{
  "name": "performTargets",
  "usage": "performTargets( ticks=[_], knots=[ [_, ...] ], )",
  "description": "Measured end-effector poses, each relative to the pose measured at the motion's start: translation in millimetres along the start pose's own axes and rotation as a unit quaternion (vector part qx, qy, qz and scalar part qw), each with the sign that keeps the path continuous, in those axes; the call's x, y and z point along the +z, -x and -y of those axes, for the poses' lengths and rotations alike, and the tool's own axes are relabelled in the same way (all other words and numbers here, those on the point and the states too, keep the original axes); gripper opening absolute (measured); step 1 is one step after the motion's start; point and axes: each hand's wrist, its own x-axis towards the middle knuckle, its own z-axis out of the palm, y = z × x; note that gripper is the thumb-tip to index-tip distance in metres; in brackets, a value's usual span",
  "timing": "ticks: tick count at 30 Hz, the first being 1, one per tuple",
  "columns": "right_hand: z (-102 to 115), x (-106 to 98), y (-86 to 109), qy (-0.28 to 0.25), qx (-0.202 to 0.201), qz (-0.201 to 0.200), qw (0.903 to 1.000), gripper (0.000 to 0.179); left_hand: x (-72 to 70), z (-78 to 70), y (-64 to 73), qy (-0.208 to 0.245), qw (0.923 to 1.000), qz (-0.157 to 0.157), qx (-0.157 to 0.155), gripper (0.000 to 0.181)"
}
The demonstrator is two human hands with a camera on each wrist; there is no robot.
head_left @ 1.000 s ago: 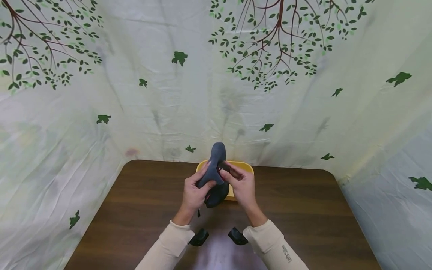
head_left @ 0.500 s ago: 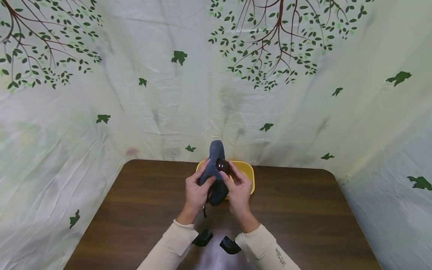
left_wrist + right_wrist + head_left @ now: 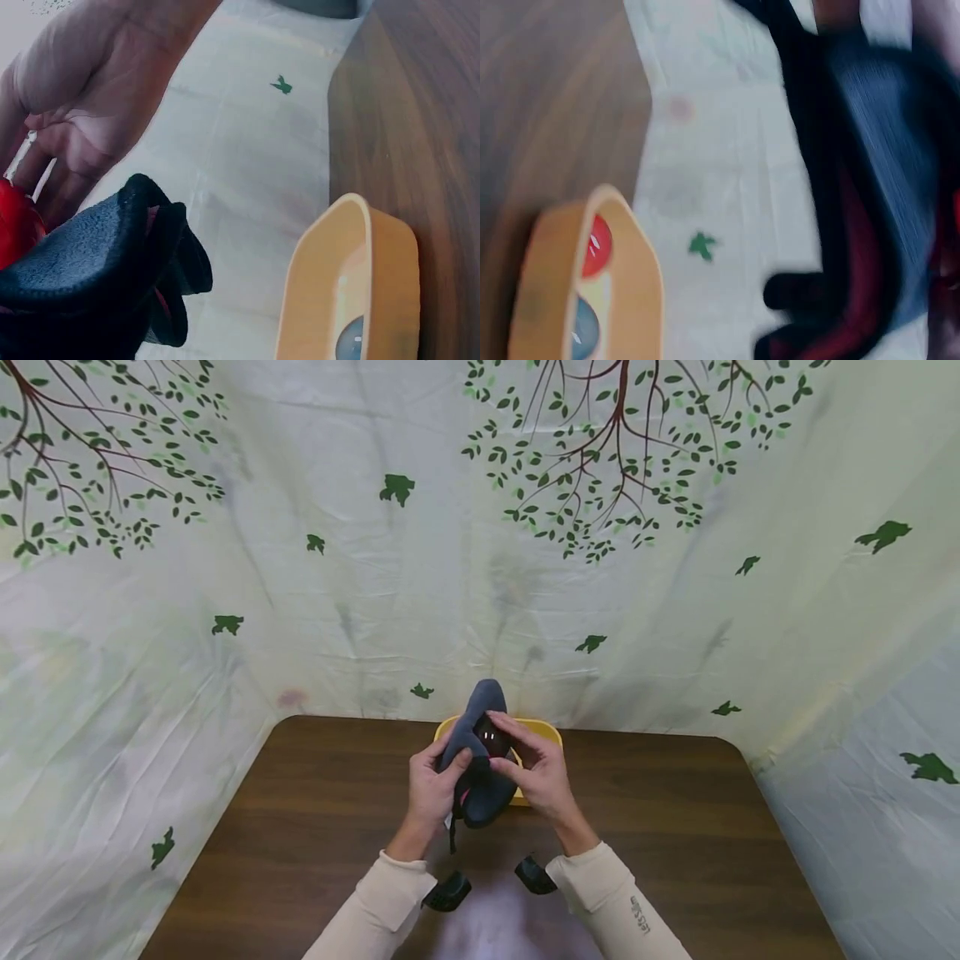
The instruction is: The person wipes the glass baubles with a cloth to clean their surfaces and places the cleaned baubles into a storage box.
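Observation:
In the head view, my left hand (image 3: 430, 789) grips a blue-grey cloth item (image 3: 486, 695) with black edges and a hanging black cord. My right hand (image 3: 546, 777) holds a shiny dark-red ball (image 3: 492, 739) against the cloth, fingers over its top and thumb at its lower side. The left wrist view shows the ball (image 3: 16, 225) as bright red, pressed between the right hand's fingers and the fuzzy cloth (image 3: 82, 251). Pink lining shows inside the folds of the cloth (image 3: 889, 142) in the right wrist view. Cloth hides part of the ball.
A yellow bin (image 3: 553, 732) stands behind the hands at the table's far edge. Inside it lie a red ball (image 3: 596, 247) and a blue-grey ball (image 3: 585, 330). The brown wooden table (image 3: 315, 827) backs onto a leaf-patterned sheet (image 3: 465, 568).
My right fingers have shifted from the ball's right side to over its top. The cloth has turned slightly, its lower end now further right. Both hands stay over the bin's front.

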Motion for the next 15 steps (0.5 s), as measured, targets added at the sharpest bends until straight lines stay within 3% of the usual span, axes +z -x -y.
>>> performTargets(
  ticks=[5, 7, 10, 15],
  knots=[
    [5, 19, 7.0, -0.036, 0.054, -0.126, 0.9900, 0.052, 2.5, -3.9, -1.3, 0.011, 0.9999, -0.008, 0.007, 0.047],
    [6, 24, 8.0, -0.044, 0.051, -0.147, 0.9868, 0.051, 3.5, -5.1, -2.4, 0.014, 0.9998, -0.004, 0.011, 0.048],
    [6, 22, 7.2, -0.051, 0.025, -0.126, 0.9904, 0.054, 4.0, -6.6, -3.3, 0.019, 0.9998, -0.001, 0.007, 0.048],
    [1, 9, 3.6, 0.004, -0.066, -0.029, 0.9974, 0.057, 3.4, -9.3, -2.8, 0.023, 0.9995, -0.005, -0.022, 0.047]
  ],
)
